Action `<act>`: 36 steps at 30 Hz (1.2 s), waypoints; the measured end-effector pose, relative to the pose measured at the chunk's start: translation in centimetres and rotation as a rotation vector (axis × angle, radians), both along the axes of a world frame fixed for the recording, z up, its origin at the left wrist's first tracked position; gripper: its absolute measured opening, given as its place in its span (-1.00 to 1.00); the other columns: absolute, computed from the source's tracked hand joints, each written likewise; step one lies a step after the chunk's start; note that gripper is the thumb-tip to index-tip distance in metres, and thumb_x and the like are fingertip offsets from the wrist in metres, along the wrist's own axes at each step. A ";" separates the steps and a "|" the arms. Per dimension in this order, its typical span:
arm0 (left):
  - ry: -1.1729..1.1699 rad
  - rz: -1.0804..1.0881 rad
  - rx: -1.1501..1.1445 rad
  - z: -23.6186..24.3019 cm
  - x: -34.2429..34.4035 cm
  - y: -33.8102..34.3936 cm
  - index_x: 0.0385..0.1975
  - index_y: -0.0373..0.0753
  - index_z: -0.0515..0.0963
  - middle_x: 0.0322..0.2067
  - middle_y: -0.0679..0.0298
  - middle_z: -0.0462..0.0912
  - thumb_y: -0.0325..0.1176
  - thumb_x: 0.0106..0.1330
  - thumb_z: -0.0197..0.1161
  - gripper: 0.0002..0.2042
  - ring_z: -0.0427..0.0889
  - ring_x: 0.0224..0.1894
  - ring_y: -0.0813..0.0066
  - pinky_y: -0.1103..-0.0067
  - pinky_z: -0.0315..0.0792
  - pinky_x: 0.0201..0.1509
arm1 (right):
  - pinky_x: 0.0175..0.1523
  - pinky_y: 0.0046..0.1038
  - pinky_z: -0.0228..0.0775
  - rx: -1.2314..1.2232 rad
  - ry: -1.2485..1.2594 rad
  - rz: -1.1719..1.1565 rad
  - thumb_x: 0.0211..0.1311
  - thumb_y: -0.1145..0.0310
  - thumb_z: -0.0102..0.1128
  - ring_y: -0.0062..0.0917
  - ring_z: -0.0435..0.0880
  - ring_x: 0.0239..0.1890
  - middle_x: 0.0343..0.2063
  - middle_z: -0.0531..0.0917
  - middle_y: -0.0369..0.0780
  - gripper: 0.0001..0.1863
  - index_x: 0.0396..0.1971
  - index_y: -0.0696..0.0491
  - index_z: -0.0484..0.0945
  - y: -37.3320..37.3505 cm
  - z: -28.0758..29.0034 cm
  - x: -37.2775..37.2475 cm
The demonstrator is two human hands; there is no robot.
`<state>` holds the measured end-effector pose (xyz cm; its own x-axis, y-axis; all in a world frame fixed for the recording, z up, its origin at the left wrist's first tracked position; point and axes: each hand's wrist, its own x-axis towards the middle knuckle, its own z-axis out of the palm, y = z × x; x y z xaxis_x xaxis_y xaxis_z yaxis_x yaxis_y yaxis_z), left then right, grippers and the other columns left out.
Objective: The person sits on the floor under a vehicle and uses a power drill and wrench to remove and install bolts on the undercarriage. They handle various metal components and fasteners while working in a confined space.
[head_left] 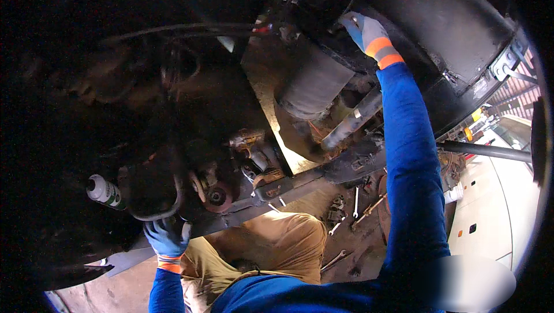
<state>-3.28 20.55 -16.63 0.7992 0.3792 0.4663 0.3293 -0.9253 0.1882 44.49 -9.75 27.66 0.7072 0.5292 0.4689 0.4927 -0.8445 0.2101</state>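
Note:
My right hand [363,31], in a grey and blue glove with an orange cuff, reaches up to the dark underside at the upper right. Its fingers are curled together, and whatever they hold is too dark to make out. Low on the left, my left hand [166,240] rests against the edge of a dark frame rail [236,213], fingers stretched and thumb apart. Just above those fingers bends a black looped tube [157,217]. A white spray can [104,190] lies left of the loop. To its right are an angle grinder [216,195] and a cordless power tool [255,150].
A dark cylinder [317,82] and a slanting shaft [353,122] hang below my right hand. Several wrenches [356,202] lie on the dirty floor beyond my knees. A grey bar [487,150] juts out at right, before a white vehicle [485,212].

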 end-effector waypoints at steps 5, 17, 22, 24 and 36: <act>-0.043 -0.030 0.035 -0.2 0.6 0.3 0.24 -0.30 0.24 0.13 -0.17 0.30 0.17 0.18 0.16 -0.24 0.25 0.18 -0.29 -0.07 0.17 0.22 | -0.03 -0.16 0.46 0.114 -0.018 0.120 0.30 -0.02 0.03 -0.03 0.60 -0.10 -0.19 0.67 -0.05 -0.64 -0.10 -0.15 0.62 -2.7 -0.5 0.6; -0.005 -0.035 0.062 1.6 0.9 0.2 0.18 -0.23 0.36 0.02 -0.13 0.41 0.19 0.11 0.20 -0.27 0.37 0.06 -0.18 0.03 0.31 0.08 | -0.18 -0.40 0.54 0.752 -0.047 0.339 0.21 0.12 0.26 -0.41 0.73 -0.33 -0.34 0.74 -0.16 -0.65 -0.17 0.07 0.64 2.2 -1.6 -3.2; 0.098 0.008 -0.069 3.8 1.1 -0.7 0.27 -0.25 0.30 0.11 -0.18 0.40 0.22 0.16 0.14 -0.21 0.33 0.16 -0.21 0.03 0.22 0.20 | -0.31 -0.63 0.38 1.183 0.286 0.677 0.23 0.40 0.27 -0.71 0.55 -0.42 -0.40 0.66 -0.26 -0.81 -0.22 0.16 0.61 2.3 -4.7 -17.1; 0.058 0.007 -0.009 4.2 0.9 -0.8 0.28 -0.26 0.27 0.11 -0.15 0.40 0.25 0.16 0.10 -0.19 0.34 0.16 -0.16 0.04 0.19 0.22 | -0.33 -0.63 0.33 1.098 0.203 0.647 0.27 0.39 0.22 -0.71 0.49 -0.46 -0.44 0.61 -0.29 -0.83 -0.23 0.17 0.59 1.0 -6.8 -22.1; -0.182 -0.064 -0.077 3.4 -0.5 0.8 0.20 -0.25 0.38 0.15 -0.19 0.39 0.09 0.19 0.20 -0.33 0.30 0.20 -0.23 0.10 0.24 0.28 | -0.16 -0.55 0.31 1.154 0.774 0.481 0.42 0.39 -0.11 -0.66 0.44 -0.32 -0.40 0.49 -0.32 -0.83 -0.31 0.11 0.45 -5.5 -25.4 -36.1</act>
<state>-3.79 21.34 -13.25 0.7280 0.3702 0.5770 0.2242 -0.9239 0.3100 8.36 -15.24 2.26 0.8409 0.3850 0.3804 0.4421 -0.0831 -0.8931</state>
